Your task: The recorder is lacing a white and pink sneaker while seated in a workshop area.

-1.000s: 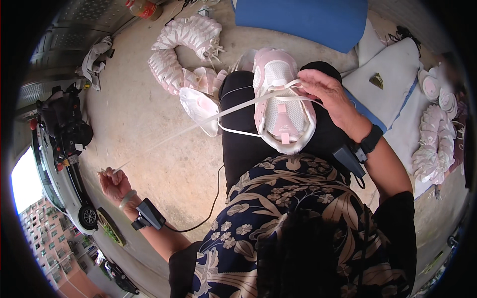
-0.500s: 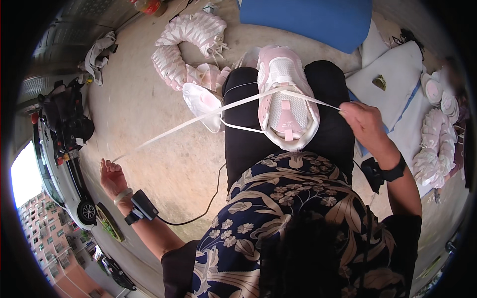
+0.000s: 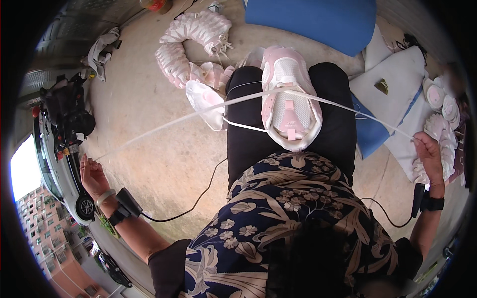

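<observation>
This looks like an informal shoe-making spot set up outdoors or in an open doorway, worked from a seat over a bare concrete floor (image 3: 149, 119). Curved stacks of pink-and-white shoe uppers (image 3: 191, 44) lie at the upper middle, more stacks (image 3: 442, 119) at the right edge, and blue cushions (image 3: 318, 20) at the top. At the left edge, blurred, stands what seems a parked scooter (image 3: 67, 114).

Bare concrete floor (image 3: 149, 109) in daylight, blue mat (image 3: 318, 20) at its far edge
</observation>
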Tool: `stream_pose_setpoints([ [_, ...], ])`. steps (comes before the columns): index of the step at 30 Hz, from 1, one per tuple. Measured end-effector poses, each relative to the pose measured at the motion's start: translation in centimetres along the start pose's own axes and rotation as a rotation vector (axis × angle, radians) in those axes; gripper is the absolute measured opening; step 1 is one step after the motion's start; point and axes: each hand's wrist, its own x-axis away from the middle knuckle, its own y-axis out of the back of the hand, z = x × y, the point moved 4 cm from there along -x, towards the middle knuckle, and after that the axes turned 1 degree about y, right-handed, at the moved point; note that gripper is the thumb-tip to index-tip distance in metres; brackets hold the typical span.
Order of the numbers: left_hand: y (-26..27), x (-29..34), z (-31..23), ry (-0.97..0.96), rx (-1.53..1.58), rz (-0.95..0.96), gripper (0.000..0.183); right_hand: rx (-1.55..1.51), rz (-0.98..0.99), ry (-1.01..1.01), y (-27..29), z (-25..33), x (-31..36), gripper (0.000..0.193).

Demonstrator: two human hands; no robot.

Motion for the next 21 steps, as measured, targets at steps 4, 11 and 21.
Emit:
stream_pose_setpoints([
  [4, -0.1, -0.6, 1.2, 0.066, -0.084, -0.004, 0.027, 0.246, -0.208, 0.160, 3.7, -4.4, 0.5, 0.015],
  [11, -0.9, -1.1, 5.7, 0.252, -0.714, 0.264, 0.038, 0.423, -0.357, 0.150, 13.1, -19.1, 2.5, 0.023],
  [21, 1.1, -3.8, 11.5, -0.175, -1.474, 0.340, 0.006, 1.294, -0.584, 0.224, 21.5, -22.9, 6.9, 0.018],
])
